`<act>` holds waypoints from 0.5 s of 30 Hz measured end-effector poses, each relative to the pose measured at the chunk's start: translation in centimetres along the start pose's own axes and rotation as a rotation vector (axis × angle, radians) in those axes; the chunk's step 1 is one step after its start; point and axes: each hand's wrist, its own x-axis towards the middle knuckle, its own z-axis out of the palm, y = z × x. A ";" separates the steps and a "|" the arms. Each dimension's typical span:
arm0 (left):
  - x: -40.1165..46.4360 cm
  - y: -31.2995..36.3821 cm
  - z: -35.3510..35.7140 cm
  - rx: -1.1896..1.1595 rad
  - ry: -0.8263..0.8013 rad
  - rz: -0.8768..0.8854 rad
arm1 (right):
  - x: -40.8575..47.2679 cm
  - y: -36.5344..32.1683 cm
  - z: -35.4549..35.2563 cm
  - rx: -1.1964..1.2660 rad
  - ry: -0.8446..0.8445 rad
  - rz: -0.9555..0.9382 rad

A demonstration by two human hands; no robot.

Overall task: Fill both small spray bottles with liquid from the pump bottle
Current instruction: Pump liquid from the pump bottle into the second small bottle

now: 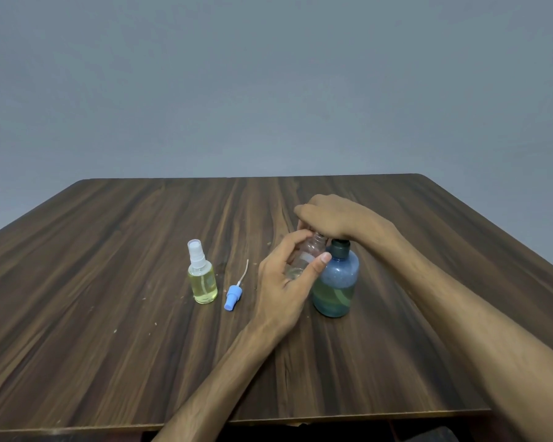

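Note:
My left hand [286, 279] grips a small clear spray bottle [307, 255] with its cap off, tilted with its open neck up against the pump bottle's head. The blue-green pump bottle [336, 285] stands upright, partly filled with liquid. My right hand [336, 218] lies on top of the pump head, palm down, and hides it. A second small spray bottle [201, 275], filled with yellow liquid and wearing a white sprayer, stands to the left. A blue sprayer cap with its thin tube [233, 296] lies on the table between that bottle and my left hand.
Everything sits on a dark wooden table [109, 362] in front of a plain grey wall. Small crumbs dot the tabletop near the bottles. The table's front edge runs close to my forearms.

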 end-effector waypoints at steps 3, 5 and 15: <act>0.0 -0.1 -0.1 0.002 0.001 -0.004 | 0.0 0.0 -0.7 0.013 0.026 -0.008; 0.0 -0.1 0.0 -0.003 0.002 -0.011 | 0.2 0.2 -0.5 -0.001 0.009 -0.030; 0.1 0.1 0.0 0.002 0.007 -0.006 | 0.4 0.3 -0.1 -0.054 -0.041 -0.050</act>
